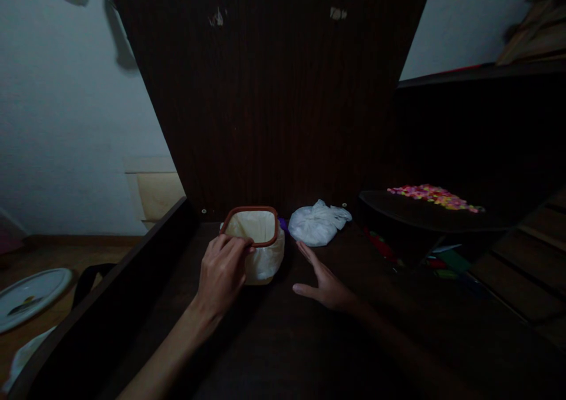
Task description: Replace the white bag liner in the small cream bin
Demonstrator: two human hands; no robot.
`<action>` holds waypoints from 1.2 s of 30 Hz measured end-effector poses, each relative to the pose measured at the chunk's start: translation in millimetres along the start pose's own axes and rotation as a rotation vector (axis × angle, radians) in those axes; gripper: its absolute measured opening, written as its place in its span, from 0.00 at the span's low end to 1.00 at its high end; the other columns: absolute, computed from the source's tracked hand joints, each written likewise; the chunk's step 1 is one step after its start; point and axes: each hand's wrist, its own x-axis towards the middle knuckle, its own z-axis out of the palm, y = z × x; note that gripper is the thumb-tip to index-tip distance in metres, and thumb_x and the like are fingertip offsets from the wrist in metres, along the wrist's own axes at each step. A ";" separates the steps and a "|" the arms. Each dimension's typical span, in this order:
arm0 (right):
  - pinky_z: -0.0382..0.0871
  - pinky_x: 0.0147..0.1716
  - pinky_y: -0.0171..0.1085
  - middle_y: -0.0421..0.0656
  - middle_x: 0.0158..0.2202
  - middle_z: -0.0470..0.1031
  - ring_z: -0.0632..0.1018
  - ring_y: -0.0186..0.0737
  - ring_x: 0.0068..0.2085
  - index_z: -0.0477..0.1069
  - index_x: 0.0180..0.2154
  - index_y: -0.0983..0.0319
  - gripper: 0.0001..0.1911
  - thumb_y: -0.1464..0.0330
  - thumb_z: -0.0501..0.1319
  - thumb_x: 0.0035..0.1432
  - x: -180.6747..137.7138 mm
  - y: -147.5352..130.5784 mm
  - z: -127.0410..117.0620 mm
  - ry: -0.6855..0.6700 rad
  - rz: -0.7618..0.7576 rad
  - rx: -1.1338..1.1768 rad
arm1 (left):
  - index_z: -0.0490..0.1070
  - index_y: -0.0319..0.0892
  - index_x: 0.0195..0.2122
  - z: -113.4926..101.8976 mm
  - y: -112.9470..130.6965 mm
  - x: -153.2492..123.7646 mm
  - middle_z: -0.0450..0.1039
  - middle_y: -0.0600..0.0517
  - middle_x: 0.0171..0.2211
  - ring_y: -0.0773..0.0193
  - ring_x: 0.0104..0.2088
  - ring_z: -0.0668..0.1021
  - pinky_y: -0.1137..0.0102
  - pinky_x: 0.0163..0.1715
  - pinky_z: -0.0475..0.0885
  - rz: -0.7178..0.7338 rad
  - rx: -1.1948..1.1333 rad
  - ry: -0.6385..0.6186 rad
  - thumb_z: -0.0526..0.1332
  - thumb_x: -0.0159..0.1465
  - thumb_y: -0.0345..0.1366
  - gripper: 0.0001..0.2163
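A small trash bin (265, 264) with a brown rim stands upright on the dark wooden surface, lined with a whitish plastic bag (259, 223) that folds over its outside. My left hand (223, 270) has its fingers closed over the near left part of the rim. To the right of the bin, my right hand (325, 285) is held open, thumb and fingers apart, with nothing in it. Just beyond its fingertips lies a knotted white plastic bag (316, 224). Something purple (283, 226) shows partly between the bin and the knotted bag.
A tall dark wooden panel (274, 111) rises behind the bin. A raised edge (128, 276) runs along the left. On the right, a low shelf (375, 205) bears a cluster of small colourful pieces (435, 196). A whitish oval item (35, 297) sits at lower left.
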 end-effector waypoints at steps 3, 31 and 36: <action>0.47 0.70 0.56 0.56 0.75 0.36 0.45 0.52 0.74 0.26 0.73 0.58 0.67 0.44 0.69 0.51 -0.3 -0.6 1.2 0.034 -0.077 0.123 | 0.71 0.43 0.42 1.8 28.1 -2.2 0.78 0.49 0.33 0.56 0.37 0.75 0.63 0.37 0.70 0.019 -0.050 0.016 0.54 0.69 0.27 0.07; 0.69 0.61 0.54 0.47 0.61 0.73 0.75 0.57 0.60 0.70 0.59 0.54 0.44 0.67 0.78 0.38 -1.6 -21.1 8.4 0.120 -0.189 0.579 | 0.75 0.47 0.40 3.4 98.2 -0.1 0.82 0.55 0.37 0.51 0.50 0.76 0.35 0.64 0.47 -0.174 -0.368 -0.108 0.59 0.68 0.28 0.07; 0.67 0.63 0.54 0.45 0.63 0.71 0.74 0.56 0.61 0.69 0.59 0.52 0.42 0.68 0.77 0.40 -1.2 -25.5 5.0 0.123 -0.218 0.526 | 0.76 0.47 0.41 -2.3 95.7 8.9 0.83 0.54 0.39 0.50 0.52 0.76 0.32 0.64 0.46 -0.194 -0.408 -0.170 0.59 0.68 0.30 0.07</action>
